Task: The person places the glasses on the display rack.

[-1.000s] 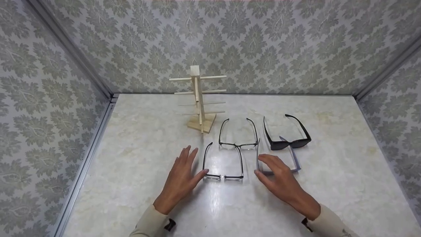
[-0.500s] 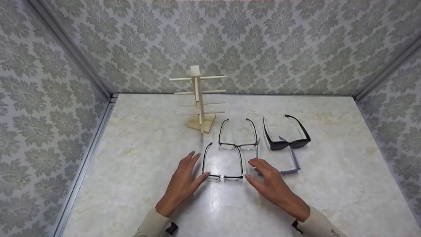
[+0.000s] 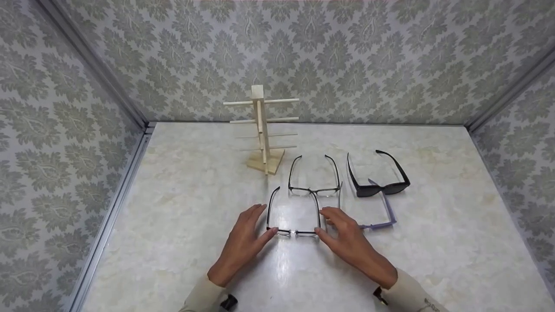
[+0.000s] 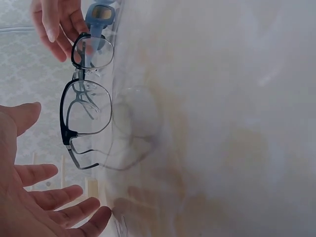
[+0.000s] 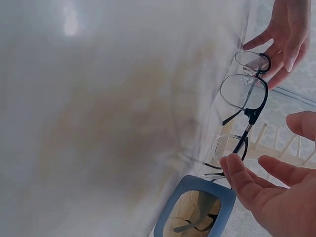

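Nearest me on the table lie eyeglasses with a black upper rim point(image 3: 306, 232), their arms unfolded and pointing away; they also appear in the left wrist view, black rim point(image 4: 62, 111) foremost. My left hand point(image 3: 240, 242) is at their left hinge, thumb over the frame's corner in the head view. In the left wrist view that hand's fingers point(image 4: 54, 197) are spread and grip nothing. On the other side, my right hand point(image 3: 353, 240) has thumb and fingers around the right hinge; the right wrist view shows its fingertips point(image 5: 231, 160) by the temple arm, contact unclear.
Blue-purple framed glasses point(image 3: 389, 208) lie right of my right hand, partly covered by it. Black sunglasses point(image 3: 368, 191) overlap them. Another dark-framed pair point(image 3: 333, 190) sits behind the nearest one. A wooden peg stand point(image 3: 266, 145) rises at the back; patterned walls enclose the table.
My right hand has moved left, off the blue-purple glasses to the right hinge of the nearest eyeglasses. The left hand has shifted slightly, its fingers drawing closer to the frame. The glasses stay put.
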Tool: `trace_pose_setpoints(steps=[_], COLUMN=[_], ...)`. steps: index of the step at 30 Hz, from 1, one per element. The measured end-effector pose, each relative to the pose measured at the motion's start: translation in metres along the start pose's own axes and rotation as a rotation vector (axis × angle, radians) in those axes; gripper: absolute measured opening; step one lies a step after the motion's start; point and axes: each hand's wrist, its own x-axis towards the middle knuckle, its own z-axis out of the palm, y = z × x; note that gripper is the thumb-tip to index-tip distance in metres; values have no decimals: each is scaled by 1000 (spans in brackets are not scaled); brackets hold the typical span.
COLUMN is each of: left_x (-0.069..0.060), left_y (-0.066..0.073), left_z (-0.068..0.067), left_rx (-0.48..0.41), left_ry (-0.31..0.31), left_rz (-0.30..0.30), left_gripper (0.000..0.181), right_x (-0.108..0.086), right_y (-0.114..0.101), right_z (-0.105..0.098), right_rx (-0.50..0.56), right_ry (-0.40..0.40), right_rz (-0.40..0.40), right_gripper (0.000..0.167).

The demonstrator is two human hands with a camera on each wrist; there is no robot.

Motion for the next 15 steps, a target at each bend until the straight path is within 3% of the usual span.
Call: trace_pose_setpoints(steps=[15], left_x=[2], left_y=[-3], left_z=[11], left_rx=[-84], left_ry=[9], left_rz=[5], left_gripper=[56], right_x=[4], right_y=[-3], right_z=[15], right_rx=[-14], right_ry=[-36], right_rz=[64], right_gripper=[34])
